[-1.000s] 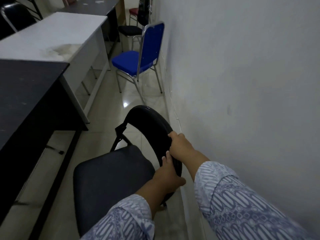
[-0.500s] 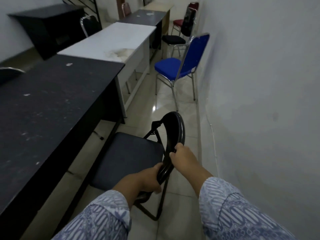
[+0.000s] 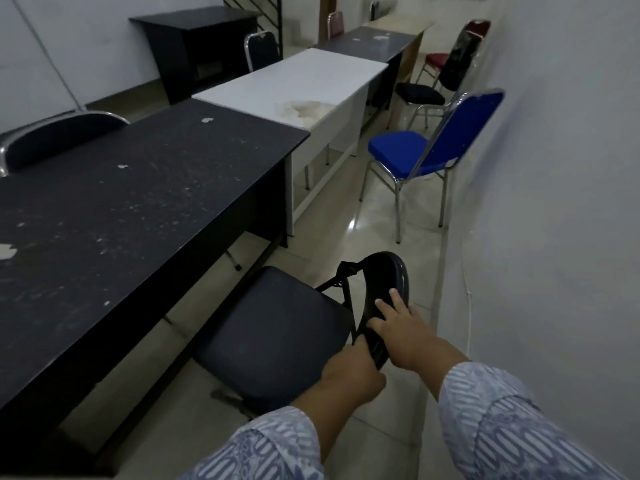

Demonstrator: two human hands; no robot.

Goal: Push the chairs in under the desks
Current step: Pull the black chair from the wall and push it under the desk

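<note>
A black folding chair (image 3: 273, 337) stands beside the black desk (image 3: 138, 202), its seat edge partly under the desk's front. My left hand (image 3: 349, 372) grips the near end of the chair's curved backrest (image 3: 388, 282). My right hand (image 3: 398, 327) lies on the backrest's outer face with fingers spread and straight. A blue chair (image 3: 426, 154) with chrome legs stands farther along, pulled out from the white desk (image 3: 298, 88). A black chair (image 3: 420, 93) and a red chair (image 3: 438, 58) stand beyond it by the far dark desk (image 3: 374, 43).
The white wall (image 3: 554, 202) runs close along the right, leaving a narrow tiled aisle (image 3: 374, 233). Another chair back (image 3: 59, 136) shows behind the black desk at left. A black cabinet (image 3: 197, 46) stands at the back left.
The chair has moved left toward the black desk, its seat now reaching the desk's edge. My right hand's fingers have straightened onto the backrest. The view has swung left.
</note>
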